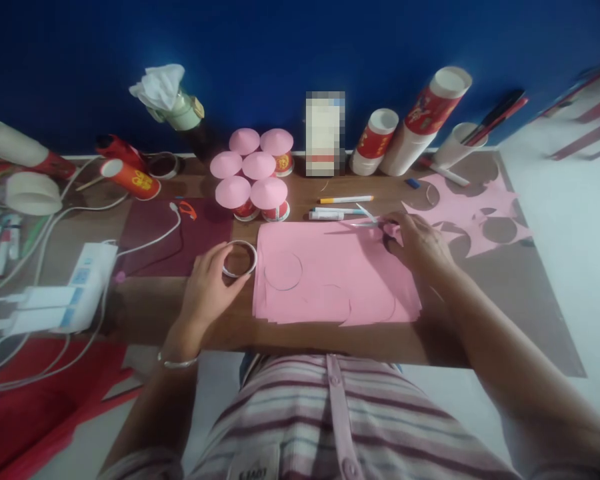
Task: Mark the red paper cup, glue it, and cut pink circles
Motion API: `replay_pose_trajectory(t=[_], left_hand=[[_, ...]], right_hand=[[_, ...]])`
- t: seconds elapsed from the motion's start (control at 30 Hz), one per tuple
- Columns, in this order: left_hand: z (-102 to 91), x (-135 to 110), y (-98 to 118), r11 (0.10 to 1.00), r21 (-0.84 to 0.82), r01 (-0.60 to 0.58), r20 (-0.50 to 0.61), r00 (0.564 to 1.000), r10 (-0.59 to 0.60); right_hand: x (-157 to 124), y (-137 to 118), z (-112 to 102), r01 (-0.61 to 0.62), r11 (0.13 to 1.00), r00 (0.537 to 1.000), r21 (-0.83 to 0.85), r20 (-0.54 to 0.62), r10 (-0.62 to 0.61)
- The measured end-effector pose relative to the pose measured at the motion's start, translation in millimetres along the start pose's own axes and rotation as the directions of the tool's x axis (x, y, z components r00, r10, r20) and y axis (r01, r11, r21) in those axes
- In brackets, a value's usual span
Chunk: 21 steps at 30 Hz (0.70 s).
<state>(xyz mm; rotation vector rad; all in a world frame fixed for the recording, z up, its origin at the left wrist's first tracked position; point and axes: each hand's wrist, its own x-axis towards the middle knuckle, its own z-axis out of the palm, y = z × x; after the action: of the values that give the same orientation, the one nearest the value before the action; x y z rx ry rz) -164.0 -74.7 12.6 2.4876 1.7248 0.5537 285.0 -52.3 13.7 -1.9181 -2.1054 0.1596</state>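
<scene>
My left hand [211,283] curls its thumb and fingers around a white-rimmed ring [255,261], which looks like a tape roll and lies at the left edge of the paper. A stack of pink paper sheets [325,267] is spread in front of me, with a round outline drawn at its left and fainter curved lines lower down. Over the stack's upper right corner, my right hand [420,241] has its fingers closed at the handles of a pair of scissors [365,224]. The scissors' blades point left and stand apart.
Several pink-coned paper cups [259,165] stand behind the stack, near markers [345,199]. Stacked cups [375,143] and a pen cup [460,147] line the wall. Cut pink scraps [470,207] lie right; a white power strip [87,287] and cables lie left.
</scene>
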Motion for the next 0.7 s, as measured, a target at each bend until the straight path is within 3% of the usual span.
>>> replay_pose_trajectory(t=[0.27, 0.57, 0.7], left_hand=[[-0.1, 3, 13, 1.000, 0.000, 0.017, 0.045, 0.999, -0.017], [-2.4, 0, 0, 0.994, 0.055, 0.093, 0.017, 0.995, -0.094], [-3.8, 2, 17, 0.996, 0.059, 0.060, -0.038, 0.998, -0.058]], right_hand=[[14, 10, 0, 0.097, 0.995, 0.993, 0.004, 0.075, -0.097], [16, 5, -3, 0.130, 0.991, 0.991, -0.031, 0.035, -0.129], [14, 5, -10, 0.094, 0.994, 0.995, -0.053, 0.028, -0.093]])
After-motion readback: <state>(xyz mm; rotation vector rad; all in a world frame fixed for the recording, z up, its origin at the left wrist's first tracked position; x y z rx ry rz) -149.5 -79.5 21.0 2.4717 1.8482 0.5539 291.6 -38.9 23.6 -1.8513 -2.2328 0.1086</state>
